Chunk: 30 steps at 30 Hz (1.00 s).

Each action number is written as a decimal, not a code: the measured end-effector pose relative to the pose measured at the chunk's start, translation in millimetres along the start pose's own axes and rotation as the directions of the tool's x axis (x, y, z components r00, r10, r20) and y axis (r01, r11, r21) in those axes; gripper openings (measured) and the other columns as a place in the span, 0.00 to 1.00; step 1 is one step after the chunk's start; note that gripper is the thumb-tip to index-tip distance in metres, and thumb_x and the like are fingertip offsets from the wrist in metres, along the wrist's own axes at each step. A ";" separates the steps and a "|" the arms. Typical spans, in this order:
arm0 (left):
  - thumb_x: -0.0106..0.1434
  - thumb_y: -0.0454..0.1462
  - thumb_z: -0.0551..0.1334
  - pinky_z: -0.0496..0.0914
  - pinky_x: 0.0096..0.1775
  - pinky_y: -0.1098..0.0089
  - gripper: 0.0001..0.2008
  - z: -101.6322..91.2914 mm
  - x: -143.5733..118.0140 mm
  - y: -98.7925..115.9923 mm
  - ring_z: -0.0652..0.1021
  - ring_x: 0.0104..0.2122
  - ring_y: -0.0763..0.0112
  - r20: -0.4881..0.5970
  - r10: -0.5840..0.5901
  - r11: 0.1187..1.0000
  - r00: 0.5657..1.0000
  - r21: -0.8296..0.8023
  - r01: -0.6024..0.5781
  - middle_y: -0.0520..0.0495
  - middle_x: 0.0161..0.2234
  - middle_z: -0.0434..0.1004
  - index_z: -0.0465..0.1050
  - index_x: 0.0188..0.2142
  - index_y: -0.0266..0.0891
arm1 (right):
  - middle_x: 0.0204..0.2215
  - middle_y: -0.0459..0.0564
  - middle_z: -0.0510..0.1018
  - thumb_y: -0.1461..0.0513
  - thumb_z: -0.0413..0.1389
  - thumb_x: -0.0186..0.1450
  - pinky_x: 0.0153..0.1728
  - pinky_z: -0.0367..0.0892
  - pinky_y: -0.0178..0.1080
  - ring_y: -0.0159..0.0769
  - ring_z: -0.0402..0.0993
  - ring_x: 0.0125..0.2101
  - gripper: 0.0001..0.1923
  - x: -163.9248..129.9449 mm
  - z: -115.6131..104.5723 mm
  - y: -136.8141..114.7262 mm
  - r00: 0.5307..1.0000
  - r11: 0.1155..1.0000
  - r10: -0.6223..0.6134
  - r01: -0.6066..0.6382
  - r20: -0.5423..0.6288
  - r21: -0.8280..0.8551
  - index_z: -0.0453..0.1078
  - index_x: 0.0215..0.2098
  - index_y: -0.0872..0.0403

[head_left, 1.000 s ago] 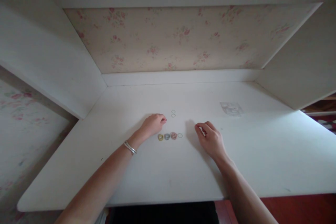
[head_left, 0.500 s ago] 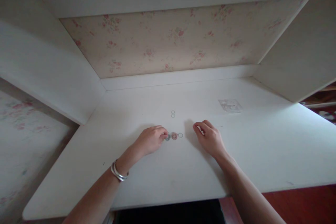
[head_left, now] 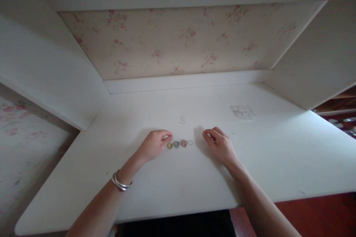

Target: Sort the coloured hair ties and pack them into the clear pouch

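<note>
Fingertips of the left hand [head_left: 154, 143] pinch at the yellow ring [head_left: 170, 145], first in a row mid-table [head_left: 83, 177] with blue ring [head_left: 176, 144] and pink ring [head_left: 183, 143]. Right hand [head_left: 221, 146] rests curled, empty. Lifting it likely needs a fine pinch.

No text, label, brand, number or sign can be read anywhere here. The small clear packet [head_left: 241, 112] on the white table [head_left: 278, 163], well to the right of the row of rings [head_left: 179, 143], carries faint marks (too blurred to read).
</note>
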<state>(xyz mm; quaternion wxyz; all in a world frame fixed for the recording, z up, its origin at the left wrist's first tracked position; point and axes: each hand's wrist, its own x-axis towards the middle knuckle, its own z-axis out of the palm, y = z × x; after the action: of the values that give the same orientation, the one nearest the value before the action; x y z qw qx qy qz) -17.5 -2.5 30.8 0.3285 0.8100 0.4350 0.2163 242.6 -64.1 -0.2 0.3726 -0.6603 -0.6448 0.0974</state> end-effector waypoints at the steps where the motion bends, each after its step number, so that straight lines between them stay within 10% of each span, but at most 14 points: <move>1: 0.62 0.43 0.57 0.67 0.35 0.72 0.13 -2.5 -1.3 -4.0 0.76 0.31 0.70 -0.033 -0.042 0.998 0.999 -0.053 0.040 0.48 0.33 0.78 0.76 0.37 0.39 | 0.27 0.45 0.70 0.56 0.48 0.65 0.27 0.60 0.32 0.28 0.65 0.23 0.13 0.8 1.9 -0.6 1.000 1.000 0.006 -0.006 0.025 0.006 0.73 0.34 0.51; 10: 0.55 0.49 0.62 0.58 0.25 0.74 0.19 -8.6 -8.4 -29.1 0.66 0.22 0.77 -0.025 -0.314 0.862 0.949 -0.426 0.274 0.51 0.25 0.72 0.75 0.38 0.36 | 0.40 0.49 0.72 0.58 0.48 0.66 0.35 0.62 0.33 0.31 0.71 0.33 0.14 42.4 31.3 -20.4 0.957 0.986 -0.068 0.107 0.281 -0.127 0.71 0.45 0.50; 19: 0.56 0.49 0.62 0.60 0.29 0.73 0.18 -8.6 -9.5 -32.6 0.69 0.27 0.73 0.030 -0.300 0.866 0.954 -0.410 0.285 0.50 0.29 0.73 0.75 0.37 0.37 | 0.42 0.50 0.72 0.58 0.47 0.67 0.40 0.60 0.33 0.33 0.70 0.38 0.14 88.8 48.1 -28.9 0.874 0.902 -0.086 0.272 0.478 -0.334 0.74 0.43 0.49; 30: 0.56 0.48 0.61 0.64 0.34 0.71 0.18 -8.2 -9.7 -31.5 0.73 0.33 0.68 0.038 -0.281 0.880 0.959 -0.389 0.273 0.47 0.33 0.76 0.75 0.38 0.36 | 0.38 0.55 0.71 0.62 0.46 0.68 0.43 0.61 0.36 0.36 0.68 0.40 0.14 74.5 40.8 -26.6 0.874 0.908 -0.143 0.303 0.465 -0.289 0.73 0.36 0.56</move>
<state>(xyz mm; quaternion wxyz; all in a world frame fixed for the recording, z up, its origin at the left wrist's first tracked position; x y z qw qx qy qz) -45.6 4.9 13.2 0.5063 0.6556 0.4977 0.2571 208.2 16.7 13.7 0.1041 -0.5977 -0.7909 0.0800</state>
